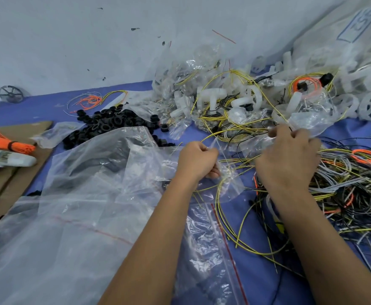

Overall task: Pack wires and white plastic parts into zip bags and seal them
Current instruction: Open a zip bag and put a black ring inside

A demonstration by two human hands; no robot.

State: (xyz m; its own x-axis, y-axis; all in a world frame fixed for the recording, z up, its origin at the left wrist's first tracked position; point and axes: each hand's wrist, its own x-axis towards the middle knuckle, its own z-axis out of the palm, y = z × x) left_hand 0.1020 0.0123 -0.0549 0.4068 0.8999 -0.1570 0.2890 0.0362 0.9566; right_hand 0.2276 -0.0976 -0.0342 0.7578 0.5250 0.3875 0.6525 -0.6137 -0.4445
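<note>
Wires point(345, 183) are still lying loose; left hand point(198, 160) is pinching a bag point(228, 186), right hand point(286, 155) pinching a yellow wire point(268, 102). Packing looks barely begun.

A clear zip bag point(228, 181) hangs crumpled between both hands, yellow wires point(228, 216) looping below them, white plastic parts point(215, 100) heaped beyond the knuckles.

We find blue outlined characters in a printed box on the large clear bag point(343, 38) at upper right, too skewed for us to read
</note>
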